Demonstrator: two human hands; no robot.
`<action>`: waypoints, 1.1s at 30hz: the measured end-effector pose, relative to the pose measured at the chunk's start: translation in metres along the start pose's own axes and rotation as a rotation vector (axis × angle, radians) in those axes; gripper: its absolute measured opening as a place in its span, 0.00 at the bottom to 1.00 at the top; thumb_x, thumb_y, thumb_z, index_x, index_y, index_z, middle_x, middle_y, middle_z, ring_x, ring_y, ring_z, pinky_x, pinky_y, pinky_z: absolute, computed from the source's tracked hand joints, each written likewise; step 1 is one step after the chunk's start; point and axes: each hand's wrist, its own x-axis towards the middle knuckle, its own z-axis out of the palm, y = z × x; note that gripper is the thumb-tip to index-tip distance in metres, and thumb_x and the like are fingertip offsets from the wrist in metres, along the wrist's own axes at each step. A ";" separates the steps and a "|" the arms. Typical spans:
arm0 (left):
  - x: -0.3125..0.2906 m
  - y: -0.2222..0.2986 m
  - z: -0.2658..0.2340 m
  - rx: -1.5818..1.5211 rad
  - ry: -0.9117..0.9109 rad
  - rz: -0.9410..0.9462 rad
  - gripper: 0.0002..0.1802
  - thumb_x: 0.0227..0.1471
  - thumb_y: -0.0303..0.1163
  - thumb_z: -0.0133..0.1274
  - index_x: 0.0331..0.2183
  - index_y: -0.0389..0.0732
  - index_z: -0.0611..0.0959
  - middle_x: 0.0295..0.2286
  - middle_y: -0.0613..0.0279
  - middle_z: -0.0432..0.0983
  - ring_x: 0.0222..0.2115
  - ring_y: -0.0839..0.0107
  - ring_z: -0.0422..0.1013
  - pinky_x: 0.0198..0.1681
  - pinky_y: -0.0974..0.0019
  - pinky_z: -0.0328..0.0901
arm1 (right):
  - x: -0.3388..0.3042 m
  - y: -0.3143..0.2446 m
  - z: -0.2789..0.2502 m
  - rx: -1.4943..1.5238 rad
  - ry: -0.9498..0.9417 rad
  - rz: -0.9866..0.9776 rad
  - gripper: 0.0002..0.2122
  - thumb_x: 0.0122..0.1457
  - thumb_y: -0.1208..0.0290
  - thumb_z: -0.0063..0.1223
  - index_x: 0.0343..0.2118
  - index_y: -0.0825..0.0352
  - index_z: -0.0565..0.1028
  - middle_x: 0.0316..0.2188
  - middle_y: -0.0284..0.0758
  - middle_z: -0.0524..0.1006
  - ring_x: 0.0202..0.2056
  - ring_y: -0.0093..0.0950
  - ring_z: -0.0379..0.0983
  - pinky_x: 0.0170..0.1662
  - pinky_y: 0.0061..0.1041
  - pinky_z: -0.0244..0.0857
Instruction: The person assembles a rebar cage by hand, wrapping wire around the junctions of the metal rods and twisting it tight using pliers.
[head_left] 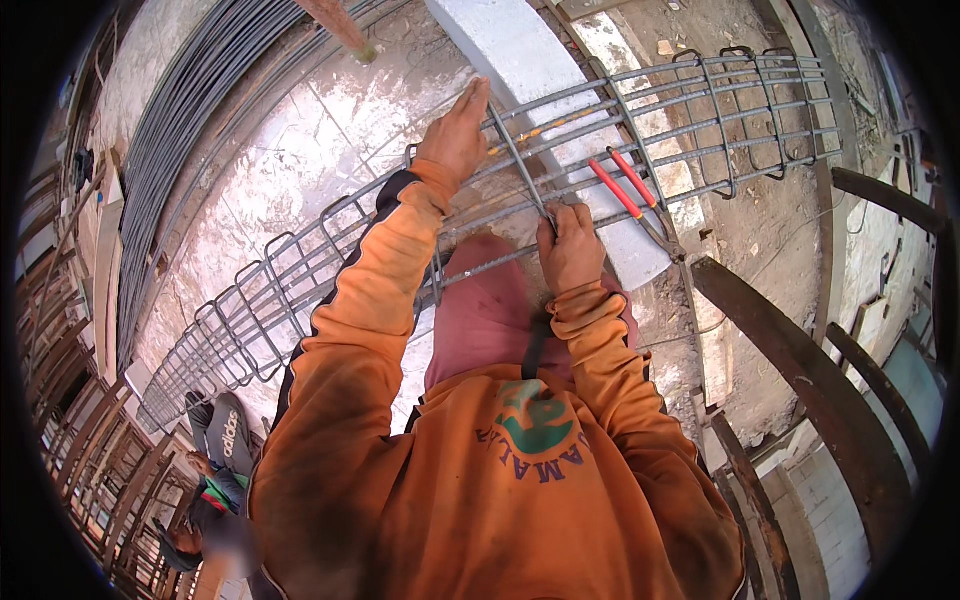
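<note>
A long cage of steel rebar (668, 117) runs from the lower left to the upper right, across my knees. One rectangular stirrup (515, 152) stands across its bars between my hands. My left hand (458, 130) lies along the far end of this stirrup, fingers stretched out together. My right hand (572, 245) has its fingers curled round the stirrup's near corner, beside the closest long bar. Right of that hand, a pair of pincers with red handles (622, 183) rests on the cage, its dark metal head pointing toward me.
Under the cage lies a pale, long block (530, 62). A bundle of loose steel rods (205, 110) stretches along the left. Dark curved wooden beams (800, 370) rise at the right. At lower left, another person (215, 470) sits near the cage's far end.
</note>
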 end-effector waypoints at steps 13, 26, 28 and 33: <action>0.010 -0.008 0.000 0.089 0.076 -0.037 0.37 0.39 0.21 0.52 0.55 0.47 0.69 0.51 0.54 0.69 0.47 0.54 0.70 0.47 0.58 0.69 | 0.016 0.003 0.002 -0.014 0.008 -0.059 0.06 0.53 0.67 0.54 0.33 0.61 0.73 0.31 0.37 0.72 0.25 0.40 0.75 0.27 0.38 0.69; 0.021 -0.014 -0.011 0.012 0.122 0.068 0.28 0.36 0.20 0.54 0.46 0.41 0.75 0.43 0.53 0.74 0.40 0.52 0.73 0.42 0.58 0.70 | 0.006 0.007 0.004 0.050 0.030 -0.107 0.09 0.52 0.68 0.55 0.37 0.60 0.75 0.30 0.35 0.71 0.24 0.38 0.74 0.25 0.36 0.68; 0.020 -0.019 -0.010 0.033 0.068 0.088 0.28 0.35 0.19 0.55 0.44 0.38 0.75 0.43 0.52 0.74 0.39 0.54 0.74 0.40 0.61 0.71 | 0.003 0.007 0.008 -0.001 0.030 -0.109 0.09 0.52 0.68 0.55 0.38 0.58 0.75 0.29 0.35 0.72 0.23 0.37 0.73 0.25 0.35 0.68; 0.021 -0.030 -0.006 -0.067 0.012 0.087 0.29 0.35 0.18 0.55 0.45 0.37 0.75 0.45 0.52 0.73 0.36 0.57 0.76 0.39 0.62 0.72 | 0.004 0.004 -0.003 0.129 -0.041 -0.039 0.13 0.56 0.68 0.53 0.44 0.64 0.74 0.33 0.40 0.73 0.31 0.42 0.74 0.33 0.35 0.69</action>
